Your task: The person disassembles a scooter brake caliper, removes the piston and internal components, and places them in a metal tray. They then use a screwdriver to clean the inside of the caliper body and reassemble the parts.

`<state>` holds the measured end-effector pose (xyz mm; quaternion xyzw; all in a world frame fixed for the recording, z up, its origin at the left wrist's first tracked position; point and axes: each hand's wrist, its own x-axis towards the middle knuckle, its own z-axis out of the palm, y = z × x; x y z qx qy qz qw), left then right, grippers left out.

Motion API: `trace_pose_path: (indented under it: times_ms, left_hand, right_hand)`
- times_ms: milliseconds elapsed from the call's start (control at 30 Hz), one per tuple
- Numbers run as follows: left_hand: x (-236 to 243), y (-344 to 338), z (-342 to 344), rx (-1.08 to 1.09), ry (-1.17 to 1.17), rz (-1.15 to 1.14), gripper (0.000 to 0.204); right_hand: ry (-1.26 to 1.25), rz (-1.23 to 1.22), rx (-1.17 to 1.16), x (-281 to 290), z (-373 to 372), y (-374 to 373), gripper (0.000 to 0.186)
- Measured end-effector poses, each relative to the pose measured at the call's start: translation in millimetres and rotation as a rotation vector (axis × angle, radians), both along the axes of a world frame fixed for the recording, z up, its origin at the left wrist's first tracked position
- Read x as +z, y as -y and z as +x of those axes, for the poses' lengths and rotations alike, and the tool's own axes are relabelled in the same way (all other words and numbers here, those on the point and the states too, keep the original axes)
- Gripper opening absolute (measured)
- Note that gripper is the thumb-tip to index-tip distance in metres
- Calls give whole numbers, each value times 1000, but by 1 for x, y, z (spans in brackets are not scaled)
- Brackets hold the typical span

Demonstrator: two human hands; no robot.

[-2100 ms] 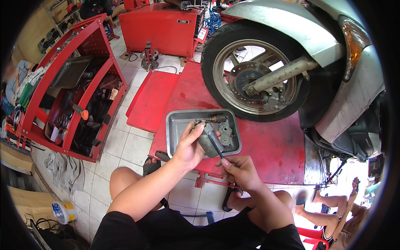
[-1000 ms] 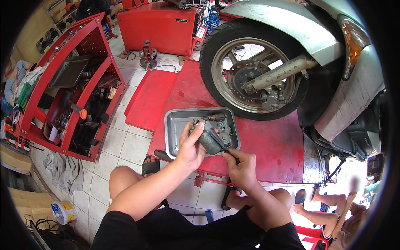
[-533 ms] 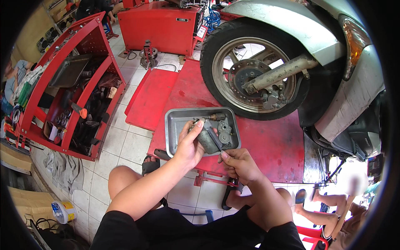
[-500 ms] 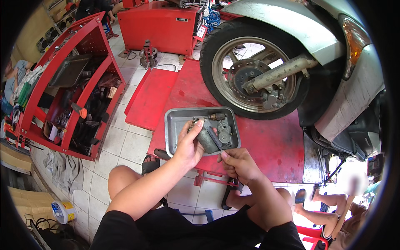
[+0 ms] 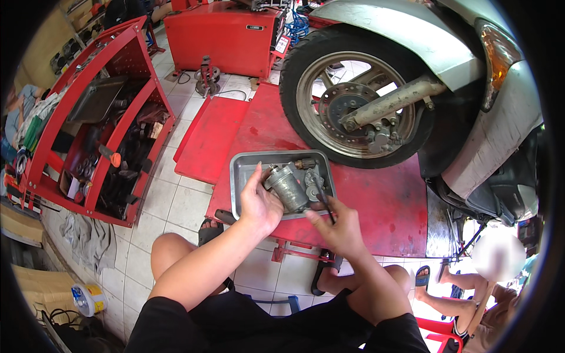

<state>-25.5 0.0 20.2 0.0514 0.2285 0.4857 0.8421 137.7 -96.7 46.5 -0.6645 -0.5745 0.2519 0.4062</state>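
My left hand point(image 5: 261, 205) cradles a grey cylindrical motor point(image 5: 289, 189) on its fingers, thumb raised clear of it. The motor, scuffed and dull, has a narrower end with a short shaft; it hangs tilted above a grey metal tray point(image 5: 236, 176). Close to the motor's lower right end, my right hand point(image 5: 341, 228) grips a slim dark tool point(image 5: 322, 191) whose kind I cannot make out. Its tip points up and away, apart from the motor. In the tray lie a cast metal part point(image 5: 312, 179) and a smaller cylindrical fitting point(image 5: 305, 163).
The tray stands on a red lift platform point(image 5: 376, 206), beside a scooter's front wheel point(image 5: 353, 97). A red tool cart point(image 5: 88, 129) stands at the left, a red cabinet point(image 5: 220, 41) at the back. Another person's legs point(image 5: 462, 297) show at lower right.
My right hand has swung the tool away from the motor's side, turning its tip upward. My left thumb has lifted off the motor, leaving more of its body visible.
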Motion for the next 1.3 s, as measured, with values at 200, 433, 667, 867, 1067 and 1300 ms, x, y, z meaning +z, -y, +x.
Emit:
trace_pose_path:
  times_ms: [200,433,667,867,1067,1300]
  left_hand:
    - [-9,8,-2,-111,14,97,62]
    - [17,18,-4,-185,-176,291,76]
    - [23,9,8,-63,70,150,70]
    - [17,1,-9,67,-15,-285,60]
    - [20,-42,-50,261,-39,-272,45]
    - [32,-74,-84,417,-36,-230,41]
  right_hand:
    - [68,-233,-20,8,-14,-7,38]
    - [-635,-196,-84,-18,2,-7,32]
    - [-985,-520,85,22,-17,-4,49]
    - [-641,-596,165,21,-10,-18,54]
    - [81,-223,105,-8,-2,-44,44]
    - [240,-195,327,-75,-44,-74,21]
